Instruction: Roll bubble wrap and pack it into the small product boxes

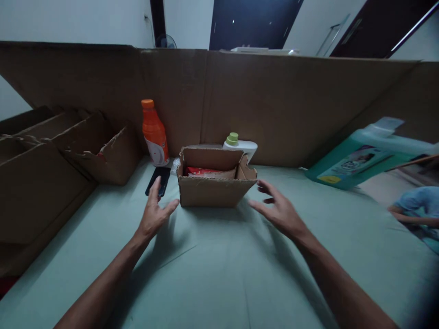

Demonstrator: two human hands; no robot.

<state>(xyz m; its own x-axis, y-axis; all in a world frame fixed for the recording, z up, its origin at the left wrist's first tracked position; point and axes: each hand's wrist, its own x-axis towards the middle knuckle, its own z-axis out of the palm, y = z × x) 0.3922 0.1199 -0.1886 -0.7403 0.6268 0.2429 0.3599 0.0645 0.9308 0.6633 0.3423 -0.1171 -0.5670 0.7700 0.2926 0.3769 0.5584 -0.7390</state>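
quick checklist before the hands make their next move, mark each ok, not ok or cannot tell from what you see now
1. Left hand free: ok, fingers apart, holding nothing.
2. Right hand free: ok, fingers apart, holding nothing.
3. Small cardboard box upright between the hands: ok.
4. Box top closed: not ok, it is open, with a red packet showing inside.
5. Phone clear of the left hand: cannot tell, a finger overlaps it in this view.
6. Box bottom sound: cannot tell, hidden.
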